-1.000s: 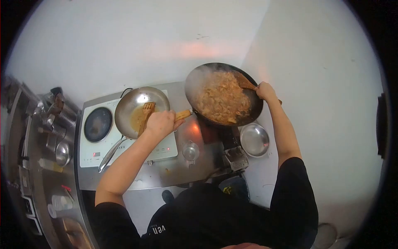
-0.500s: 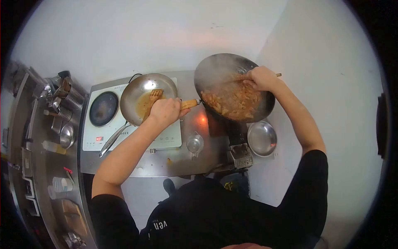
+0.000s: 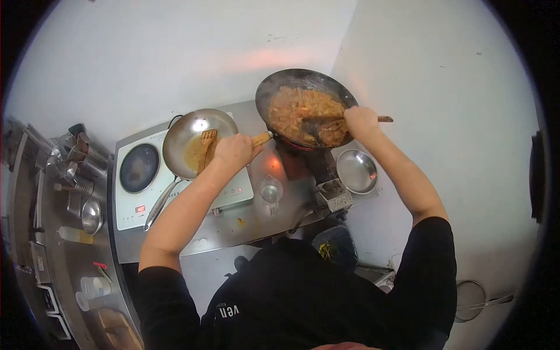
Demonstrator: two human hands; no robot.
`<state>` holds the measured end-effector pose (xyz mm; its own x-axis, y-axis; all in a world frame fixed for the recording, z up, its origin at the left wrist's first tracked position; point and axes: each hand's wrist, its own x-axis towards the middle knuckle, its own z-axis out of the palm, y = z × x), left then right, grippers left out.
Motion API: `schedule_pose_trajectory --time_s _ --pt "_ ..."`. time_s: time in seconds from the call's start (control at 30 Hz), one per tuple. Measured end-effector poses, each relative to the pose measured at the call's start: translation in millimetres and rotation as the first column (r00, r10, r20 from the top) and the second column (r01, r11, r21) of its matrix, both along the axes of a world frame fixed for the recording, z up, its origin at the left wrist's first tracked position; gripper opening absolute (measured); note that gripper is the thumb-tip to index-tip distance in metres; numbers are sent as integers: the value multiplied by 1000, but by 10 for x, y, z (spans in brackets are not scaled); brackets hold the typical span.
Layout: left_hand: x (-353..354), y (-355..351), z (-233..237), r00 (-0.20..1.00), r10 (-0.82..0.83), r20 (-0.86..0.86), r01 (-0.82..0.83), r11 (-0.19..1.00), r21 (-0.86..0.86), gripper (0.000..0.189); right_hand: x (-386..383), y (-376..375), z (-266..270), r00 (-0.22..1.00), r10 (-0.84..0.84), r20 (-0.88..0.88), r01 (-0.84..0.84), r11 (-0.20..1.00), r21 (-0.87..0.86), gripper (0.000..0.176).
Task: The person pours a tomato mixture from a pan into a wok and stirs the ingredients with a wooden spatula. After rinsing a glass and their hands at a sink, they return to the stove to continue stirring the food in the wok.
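My left hand point(image 3: 235, 151) is closed around the wooden handle point(image 3: 262, 139) of a large dark wok point(image 3: 279, 79), at the upper middle of the view. In the wok lies a mass of orange-brown chopped food point(image 3: 297, 107). Closed on the handle of a spatula point(image 3: 384, 119) is my right hand point(image 3: 360, 123), over the wok's right rim. The spatula's dark blade reaches into the food. Beneath my left forearm, a steel frying pan point(image 3: 178, 135) holds a little yellowish liquid and a slotted wooden turner point(image 3: 208, 137).
The pan rests on a white double induction cooktop point(image 3: 129, 210) with a dark plate at left. A clear measuring jug point(image 3: 270, 191) and a steel bowl point(image 3: 357, 171) stand nearer me. Utensils and containers line the left counter point(image 3: 111, 251); a bin point(image 3: 335, 245) is below.
The wok has swung from a tilt to a flatter position over the burner, and the food has spread toward its far side. Steam has thinned. The camera view has also shifted slightly.
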<state>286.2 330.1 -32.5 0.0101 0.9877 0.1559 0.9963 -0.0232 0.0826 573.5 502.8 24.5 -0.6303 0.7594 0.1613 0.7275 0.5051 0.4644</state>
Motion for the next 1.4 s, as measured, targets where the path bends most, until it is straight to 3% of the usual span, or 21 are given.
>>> schedule_pose_trajectory --time_s 0.13,0.27,0.33,0.4,0.47,0.53,0.63,0.73,0.77,0.87,0.93,1.0,1.07,1.17,1.27,1.4 --pt "-26 -17 53 1000 7 3 -7 1000 -2 54 -116 -545 714 997 -65 41 66 998 -22 13" --pt "-39 -31 -1 1000 1 31 -3 999 49 54 -352 -1054 457 995 22 96 -12 994 -108 14" --pt "-18 -61 -48 999 -25 27 22 994 110 51 -573 -877 77 990 57 127 -41 991 -125 14" --pt "-5 -93 -14 999 6 52 -9 997 72 51 -697 -341 -150 999 -26 28 26 1000 -11 14" --pt "-24 -108 1 998 15 57 -16 999 34 50 -679 -11 5 999 -47 -22 48 998 41 14" --pt "-20 -99 -23 1000 -9 22 7 995 99 48 -640 -8 379 999 -31 -36 34 994 100 16" --pt "-10 -64 -45 999 5 33 -8 996 84 47 -622 203 520 999 -34 -22 35 996 87 17" --pt "4 -65 -35 999 11 43 -15 996 93 47 -644 548 -23 998 57 23 -58 997 55 18" --pt "-7 -80 -36 999 15 40 -18 996 87 47 -623 630 -245 990 86 108 -86 996 -12 17" --pt "8 -69 -19 999 14 35 -17 996 86 48 -320 325 -36 982 145 121 -138 988 -62 16" --pt "-7 -73 -9 998 18 58 -21 998 63 49 -139 -63 467 984 77 162 -70 996 -47 15" --pt "-16 -87 2 997 28 75 -32 998 46 49 108 -395 819 978 174 115 -178 984 28 12" --pt "-52 -98 -29 996 26 87 -29 999 29 49 237 -696 967 969 125 215 -129 992 4 11" --pt "-73 -26 -26 998 -1 67 -1 1000 29 50 335 -597 529 959 113 259 -125 992 32 11" --pt "-50 -27 13 998 -5 66 5 1000 -4 51 261 126 -8 987 56 148 -76 988 136 13" --pt "-64 -12 37 1000 26 7 -26 999 -34 53 38 355 408 998 37 54 -45 987 152 15"
